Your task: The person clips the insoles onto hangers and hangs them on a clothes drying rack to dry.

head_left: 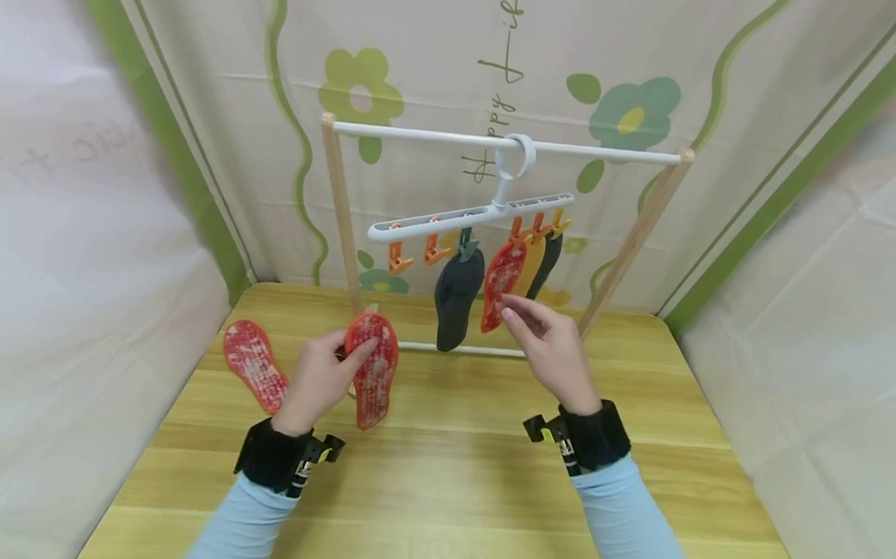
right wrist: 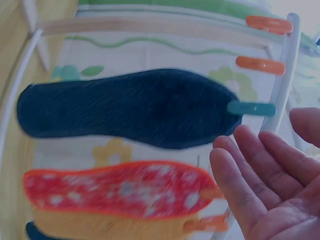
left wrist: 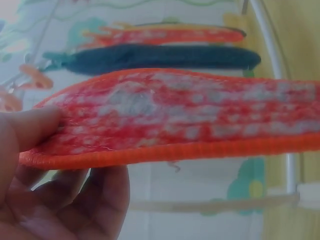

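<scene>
My left hand (head_left: 322, 380) pinches a red-and-white insole (head_left: 374, 385) with orange edging near its top, thumb on the face and fingers behind. To its right, a dark insole (head_left: 458, 301) hangs from a green clip (right wrist: 252, 108) on a white hanger (head_left: 439, 223). Farther right, another red insole (right wrist: 120, 190), a yellow insole (head_left: 529, 270) and a second dark insole (head_left: 549, 263) hang from clips. My right hand (head_left: 557, 355) is raised beside these, fingers loosely bent and holding nothing. Two orange clips (head_left: 396, 259) at the hanger's left end hold nothing.
The hanger's ring hooks over a white rod (head_left: 424, 134) between wooden posts (head_left: 637, 238). Another red insole (head_left: 253, 358) lies on the wooden table (head_left: 438, 496), left of my left hand. Printed cloth walls (head_left: 428, 45) enclose the back and sides.
</scene>
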`<state>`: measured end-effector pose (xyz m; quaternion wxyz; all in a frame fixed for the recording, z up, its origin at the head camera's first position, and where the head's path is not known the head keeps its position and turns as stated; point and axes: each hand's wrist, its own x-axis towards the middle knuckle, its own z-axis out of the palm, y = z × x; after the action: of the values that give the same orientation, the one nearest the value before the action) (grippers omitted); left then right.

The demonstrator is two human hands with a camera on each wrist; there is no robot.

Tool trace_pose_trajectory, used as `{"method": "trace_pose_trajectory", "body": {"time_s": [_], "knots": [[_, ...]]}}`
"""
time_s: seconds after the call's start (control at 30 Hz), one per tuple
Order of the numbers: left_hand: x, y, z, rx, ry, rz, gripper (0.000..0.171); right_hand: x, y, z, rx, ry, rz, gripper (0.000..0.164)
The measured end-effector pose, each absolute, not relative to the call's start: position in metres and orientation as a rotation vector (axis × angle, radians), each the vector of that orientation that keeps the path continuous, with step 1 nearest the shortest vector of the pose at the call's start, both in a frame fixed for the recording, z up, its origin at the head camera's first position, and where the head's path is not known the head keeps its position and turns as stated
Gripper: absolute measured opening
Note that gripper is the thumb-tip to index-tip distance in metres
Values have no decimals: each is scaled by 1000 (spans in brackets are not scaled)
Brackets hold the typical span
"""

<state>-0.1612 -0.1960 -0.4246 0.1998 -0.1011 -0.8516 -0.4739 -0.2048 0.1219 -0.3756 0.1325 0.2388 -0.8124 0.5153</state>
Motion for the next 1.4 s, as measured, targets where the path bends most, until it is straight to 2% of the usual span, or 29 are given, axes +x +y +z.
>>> {"method": "trace_pose_trajectory", "body": {"time_s": [0.43, 0.67, 1.0, 1.4], "knots": [[-171, -171, -422, -384, -2358, -1390, 18, -222, 69, -337, 914, -2333, 1634, 52], [-180, -166, -415, -392, -2346, -1425, 19, -228, 45, -328, 922, -2336, 1811, 58], [-189, -162, -406, -406, -2353, -1426, 20, -240, 34, -329, 961, -2216, 2126, 55], [-199, -156, -401, -423, -2368, -1423, 20, -248, 30, -324, 1163, -2099, 2177, 39]]}}
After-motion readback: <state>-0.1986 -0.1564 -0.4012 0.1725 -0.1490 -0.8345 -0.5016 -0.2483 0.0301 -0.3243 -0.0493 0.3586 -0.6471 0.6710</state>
